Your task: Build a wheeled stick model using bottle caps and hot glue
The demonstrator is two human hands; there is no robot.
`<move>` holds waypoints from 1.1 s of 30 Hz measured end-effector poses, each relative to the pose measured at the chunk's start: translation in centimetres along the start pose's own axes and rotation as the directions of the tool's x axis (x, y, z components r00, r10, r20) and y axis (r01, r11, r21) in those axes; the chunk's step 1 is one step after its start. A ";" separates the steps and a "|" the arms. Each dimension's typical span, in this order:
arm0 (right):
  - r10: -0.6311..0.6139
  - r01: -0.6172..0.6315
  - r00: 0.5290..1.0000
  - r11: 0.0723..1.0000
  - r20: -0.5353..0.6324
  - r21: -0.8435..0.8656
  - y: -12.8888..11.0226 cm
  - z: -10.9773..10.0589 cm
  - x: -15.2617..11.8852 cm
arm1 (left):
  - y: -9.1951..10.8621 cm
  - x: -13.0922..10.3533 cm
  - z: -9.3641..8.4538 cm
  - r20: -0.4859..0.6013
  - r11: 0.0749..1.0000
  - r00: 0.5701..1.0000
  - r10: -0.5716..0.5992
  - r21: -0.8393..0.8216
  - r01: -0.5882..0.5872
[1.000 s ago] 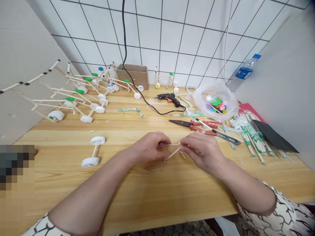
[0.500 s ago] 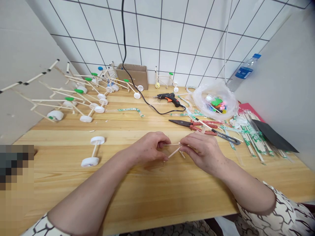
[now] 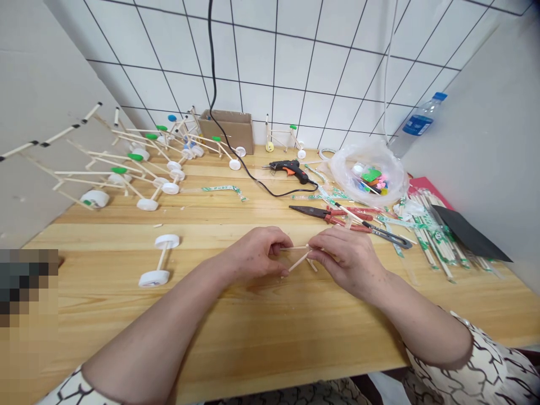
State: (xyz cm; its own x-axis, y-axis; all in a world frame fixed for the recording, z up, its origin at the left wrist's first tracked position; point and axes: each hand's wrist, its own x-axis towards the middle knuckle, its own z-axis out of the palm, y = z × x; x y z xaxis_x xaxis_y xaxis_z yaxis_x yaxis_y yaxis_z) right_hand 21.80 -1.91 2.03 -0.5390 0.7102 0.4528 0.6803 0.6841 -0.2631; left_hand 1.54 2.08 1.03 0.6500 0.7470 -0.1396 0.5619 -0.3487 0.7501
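Just above the tabletop, a small frame of thin wooden sticks (image 3: 298, 261) is held between both hands. My left hand (image 3: 260, 253) grips the left ends of two sticks between thumb and fingers. At the joint where the sticks meet, my right hand (image 3: 348, 256) pinches them; its fingers hide part of the frame. A short stick end pokes out below the right fingertips. To the left lies an axle (image 3: 162, 257), a stick with a white bottle cap on each end, apart from my hands.
Stick-built models with cap wheels (image 3: 139, 157) crowd the back left. Beyond my hands lie a glue gun (image 3: 291, 169) with its cord, red-handled pliers (image 3: 329, 214) and a utility knife (image 3: 392, 236). A plastic bag (image 3: 337, 169), wrapped chopsticks (image 3: 434, 236) and a bottle (image 3: 419, 122) stand right.
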 end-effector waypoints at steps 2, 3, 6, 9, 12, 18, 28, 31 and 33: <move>0.006 -0.006 1.000 1.000 -0.002 0.006 0.0 0.0 0.0 | 0.0 0.0 0.0 -0.005 1.000 1.000 0.007 -0.010 -0.007; 0.009 -0.009 1.000 1.000 -0.004 0.009 0.0 0.0 -0.1 | 0.0 0.0 0.1 -0.009 1.000 1.000 0.011 -0.012 -0.011; 0.012 -0.012 1.000 1.000 -0.013 0.019 0.0 0.0 -0.2 | -0.1 0.1 0.1 -0.008 1.000 1.000 0.022 -0.011 -0.022; 0.013 -0.013 1.000 1.000 -0.019 0.027 0.0 0.0 -0.3 | -0.1 0.1 0.1 -0.015 1.000 1.000 0.027 -0.014 -0.028; 0.019 -0.018 1.000 0.999 -0.019 0.032 0.0 0.1 -0.2 | -0.1 0.1 0.2 -0.022 0.999 0.999 0.029 -0.023 -0.030; 0.020 -0.019 0.999 0.999 -0.030 0.038 0.0 0.1 0.0 | -0.2 0.1 0.4 -0.029 0.999 0.999 0.042 -0.033 -0.043; 0.026 -0.024 0.999 0.999 -0.033 0.049 -0.2 0.1 -0.1 | -0.2 0.1 0.6 -0.043 0.998 0.998 0.045 -0.037 -0.047; 0.024 -0.022 0.999 0.998 -0.034 0.052 -0.2 0.1 -0.1 | -0.1 0.0 0.5 -0.039 0.998 0.998 0.052 -0.027 -0.053; 0.021 -0.020 0.999 0.999 -0.036 0.049 -0.2 0.1 -0.1 | -0.1 0.0 0.5 -0.033 0.998 0.998 0.056 -0.016 -0.056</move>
State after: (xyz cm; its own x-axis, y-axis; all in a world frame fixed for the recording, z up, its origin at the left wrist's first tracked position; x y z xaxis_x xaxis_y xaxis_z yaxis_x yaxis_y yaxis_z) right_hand 21.67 -2.12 1.95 -0.5061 0.7183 0.4773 0.6656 0.6773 -0.3134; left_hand 1.75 1.85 0.66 0.6630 0.7447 -0.0761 0.5161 -0.3811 0.7671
